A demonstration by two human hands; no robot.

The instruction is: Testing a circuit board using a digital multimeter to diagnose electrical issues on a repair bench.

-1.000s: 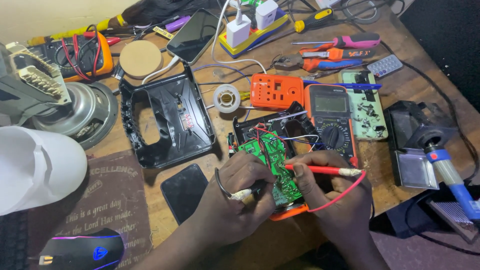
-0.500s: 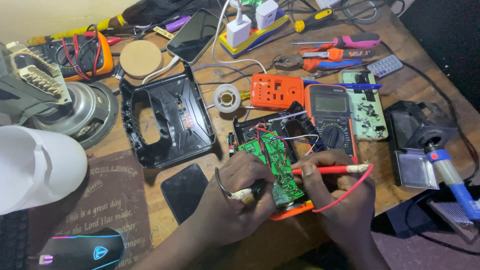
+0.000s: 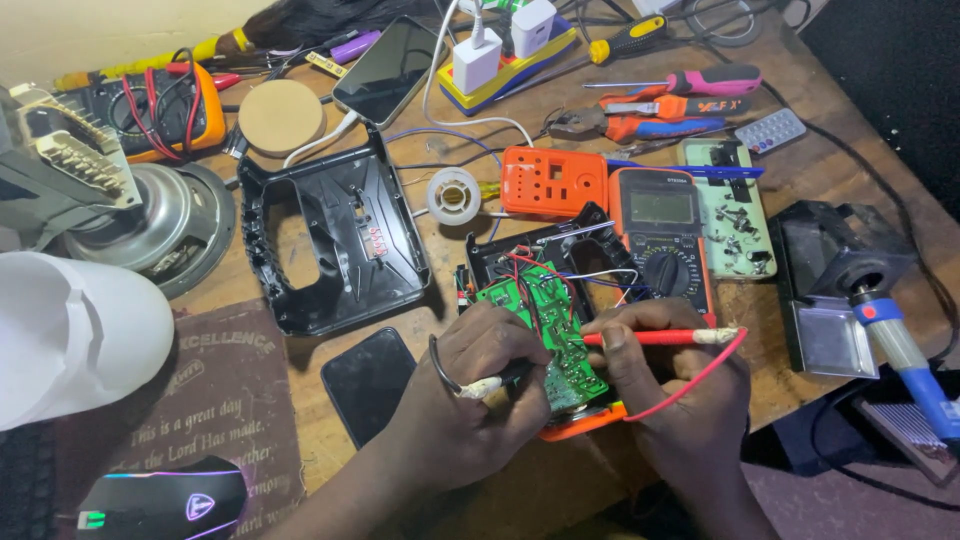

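Left hand: closing its fingers around a black probe with a taped grip, tip pressing on the green printed circuit board.
Right hand: pinching a thin red probe with a red lead, tip touching the board's right edge.
Board: sitting near the table's front edge, tilting out of its opened orange-and-black casing.
Meter: the orange digital multimeter is lying just right of the board.
Progress: casing already opened, black plastic shell lying to the left; probing seems under way, reassembly not yet started.
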